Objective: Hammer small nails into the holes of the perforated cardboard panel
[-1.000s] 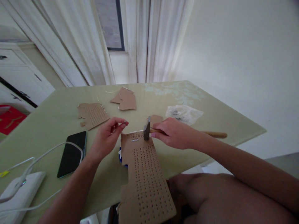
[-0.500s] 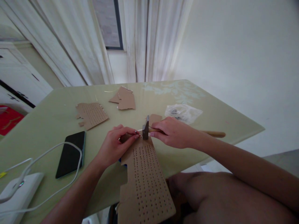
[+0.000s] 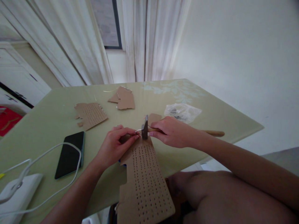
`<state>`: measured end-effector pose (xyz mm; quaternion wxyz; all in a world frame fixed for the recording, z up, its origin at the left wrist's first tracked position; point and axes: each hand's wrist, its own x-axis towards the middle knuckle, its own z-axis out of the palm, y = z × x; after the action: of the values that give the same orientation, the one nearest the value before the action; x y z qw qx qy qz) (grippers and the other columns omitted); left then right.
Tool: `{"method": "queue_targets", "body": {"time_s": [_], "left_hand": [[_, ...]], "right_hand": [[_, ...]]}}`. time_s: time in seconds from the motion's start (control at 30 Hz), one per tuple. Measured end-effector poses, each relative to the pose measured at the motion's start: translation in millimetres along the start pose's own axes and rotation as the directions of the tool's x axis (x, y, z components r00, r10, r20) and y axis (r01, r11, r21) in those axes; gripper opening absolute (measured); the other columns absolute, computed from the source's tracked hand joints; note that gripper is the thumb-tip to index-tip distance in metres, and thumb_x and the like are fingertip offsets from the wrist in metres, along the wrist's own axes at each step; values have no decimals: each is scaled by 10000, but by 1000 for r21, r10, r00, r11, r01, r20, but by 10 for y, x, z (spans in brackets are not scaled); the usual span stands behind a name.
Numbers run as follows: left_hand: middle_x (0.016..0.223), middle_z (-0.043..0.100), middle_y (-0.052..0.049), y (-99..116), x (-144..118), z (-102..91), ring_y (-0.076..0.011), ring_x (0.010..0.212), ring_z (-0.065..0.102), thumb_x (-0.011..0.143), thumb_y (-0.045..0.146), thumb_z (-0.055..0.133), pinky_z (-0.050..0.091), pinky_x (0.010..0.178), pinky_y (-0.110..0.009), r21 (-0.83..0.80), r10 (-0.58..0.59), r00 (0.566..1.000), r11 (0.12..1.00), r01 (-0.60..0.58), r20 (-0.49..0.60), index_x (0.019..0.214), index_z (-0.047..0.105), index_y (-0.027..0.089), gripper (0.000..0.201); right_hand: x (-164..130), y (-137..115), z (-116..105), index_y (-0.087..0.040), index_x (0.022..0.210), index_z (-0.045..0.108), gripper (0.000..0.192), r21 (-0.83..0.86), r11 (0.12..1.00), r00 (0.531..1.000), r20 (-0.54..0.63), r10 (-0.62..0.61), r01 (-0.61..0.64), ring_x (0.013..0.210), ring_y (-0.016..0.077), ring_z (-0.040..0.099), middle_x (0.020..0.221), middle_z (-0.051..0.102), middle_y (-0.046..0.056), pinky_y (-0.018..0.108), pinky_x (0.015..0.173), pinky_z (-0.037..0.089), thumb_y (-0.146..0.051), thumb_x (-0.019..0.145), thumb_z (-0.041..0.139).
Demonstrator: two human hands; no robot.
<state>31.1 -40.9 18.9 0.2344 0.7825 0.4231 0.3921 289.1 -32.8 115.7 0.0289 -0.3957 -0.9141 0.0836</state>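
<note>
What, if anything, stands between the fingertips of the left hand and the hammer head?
Nothing visible does: only a narrow gap over the perforated cardboard separates the fingertips of the left hand from the hammer head. The right hand holds the wooden handle on the other side.

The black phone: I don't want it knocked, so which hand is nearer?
Left. The left hand is to the right of the phone, at the far end of the perforated cardboard; the right hand is farther right, holding the hammer.
</note>
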Motion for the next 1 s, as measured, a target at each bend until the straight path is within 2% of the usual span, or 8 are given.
{"method": "queue_targets", "body": {"time_s": [1.0], "left_hand": [[824, 782, 17, -3, -4, -4, -164, 715, 584, 1000, 284, 747, 405, 687, -315, -3, 78, 997, 997, -78, 6, 1046, 838, 283, 102]], "right_hand": [[4, -4, -12, -152, 946, 777, 273, 32, 999, 1000, 7, 1, -1, 764, 192, 645, 838, 770, 73, 311, 690, 335, -306, 1106, 618]]}}
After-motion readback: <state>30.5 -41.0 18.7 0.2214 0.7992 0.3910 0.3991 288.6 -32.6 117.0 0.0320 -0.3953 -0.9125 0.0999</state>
